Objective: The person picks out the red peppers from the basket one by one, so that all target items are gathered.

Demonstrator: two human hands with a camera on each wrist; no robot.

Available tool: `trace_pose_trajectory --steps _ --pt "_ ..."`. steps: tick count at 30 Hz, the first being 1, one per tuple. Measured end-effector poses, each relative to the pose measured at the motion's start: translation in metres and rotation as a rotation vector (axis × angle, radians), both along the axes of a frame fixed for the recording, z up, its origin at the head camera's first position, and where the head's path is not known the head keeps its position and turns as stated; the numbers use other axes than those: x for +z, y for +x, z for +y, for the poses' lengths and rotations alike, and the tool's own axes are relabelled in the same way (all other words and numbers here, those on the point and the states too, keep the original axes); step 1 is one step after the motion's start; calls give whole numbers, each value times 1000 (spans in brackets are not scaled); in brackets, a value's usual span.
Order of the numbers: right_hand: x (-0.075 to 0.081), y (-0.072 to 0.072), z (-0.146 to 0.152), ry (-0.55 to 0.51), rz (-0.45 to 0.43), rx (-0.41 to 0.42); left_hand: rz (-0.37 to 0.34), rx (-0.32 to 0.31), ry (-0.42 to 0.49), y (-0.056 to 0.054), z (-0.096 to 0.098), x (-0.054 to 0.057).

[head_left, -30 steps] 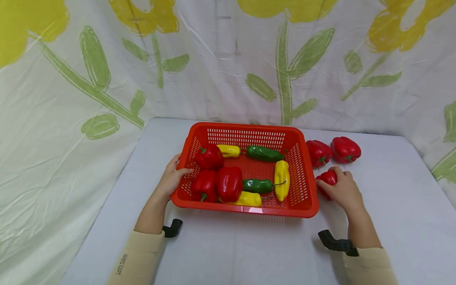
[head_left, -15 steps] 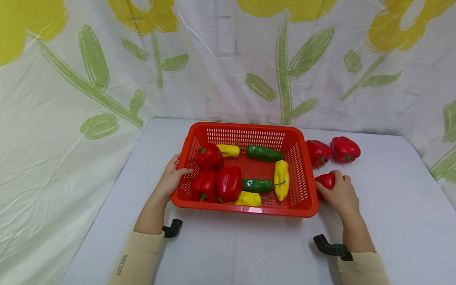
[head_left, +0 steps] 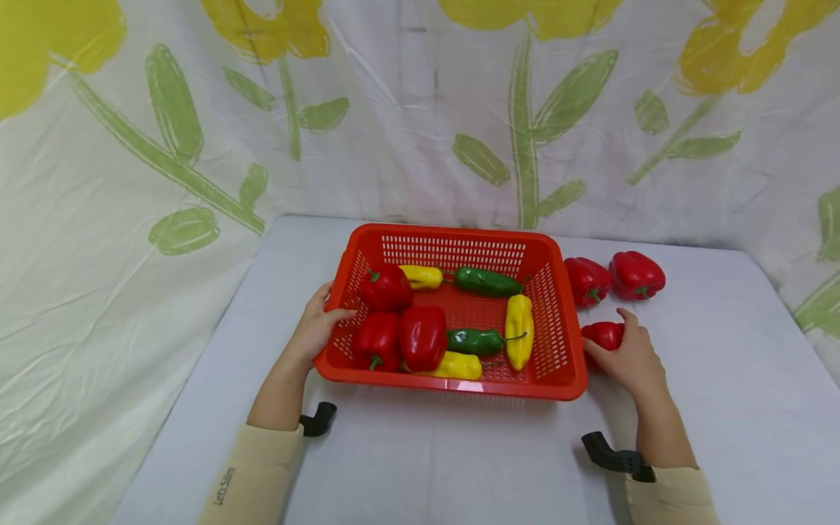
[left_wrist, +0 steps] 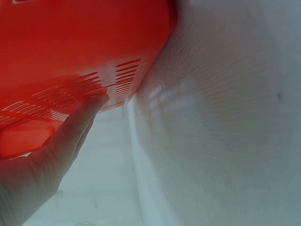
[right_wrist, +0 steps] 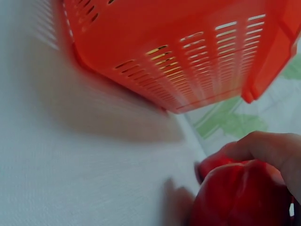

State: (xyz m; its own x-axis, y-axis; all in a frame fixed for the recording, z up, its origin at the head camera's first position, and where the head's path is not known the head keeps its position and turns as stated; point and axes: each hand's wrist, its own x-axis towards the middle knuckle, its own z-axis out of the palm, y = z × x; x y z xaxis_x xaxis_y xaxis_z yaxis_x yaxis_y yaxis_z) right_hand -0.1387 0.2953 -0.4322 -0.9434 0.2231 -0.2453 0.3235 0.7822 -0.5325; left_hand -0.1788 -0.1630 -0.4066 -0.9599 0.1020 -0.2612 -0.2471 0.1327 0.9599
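In the head view my left hand (head_left: 313,332) grips the red plastic basket (head_left: 453,390) at its left side. Its thumb lies over the rim, and the fingers reach along the slotted outer wall (left_wrist: 70,37) in the left wrist view. Inside are red bell peppers (head_left: 423,339), long yellow peppers (head_left: 519,332) and green peppers (head_left: 487,282). Just right of the basket, my right hand (head_left: 639,361) holds a red bell pepper (head_left: 604,335) between thumb and fingers. That bell pepper (right_wrist: 244,197) fills the lower right of the right wrist view, fingers partly hidden behind it.
Two more red bell peppers (head_left: 636,275) lie beyond my right hand, the nearer one (head_left: 586,282) close against the basket's right side. White cloth covers the table (head_left: 420,459). A flower-printed curtain (head_left: 420,131) hangs along the back and left.
My right hand shifted slightly toward the basket and nearer to me on the red bell pepper, then its fingers spread a little wider. The left hand and basket stay put.
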Motion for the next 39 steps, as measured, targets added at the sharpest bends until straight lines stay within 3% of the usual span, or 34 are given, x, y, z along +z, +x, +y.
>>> trace_pose_trajectory --steps 13,27,35,39 --pt "7 1 4 -9 40 -19 5 0 3 -1 1 1" --pt "13 10 3 -70 195 -55 -2 6 -14 1 1 1" --pt "25 9 3 -79 345 11 0 1 -6 1 1 1" --pt "31 7 5 -105 347 29 3 0 0 1 1 0"
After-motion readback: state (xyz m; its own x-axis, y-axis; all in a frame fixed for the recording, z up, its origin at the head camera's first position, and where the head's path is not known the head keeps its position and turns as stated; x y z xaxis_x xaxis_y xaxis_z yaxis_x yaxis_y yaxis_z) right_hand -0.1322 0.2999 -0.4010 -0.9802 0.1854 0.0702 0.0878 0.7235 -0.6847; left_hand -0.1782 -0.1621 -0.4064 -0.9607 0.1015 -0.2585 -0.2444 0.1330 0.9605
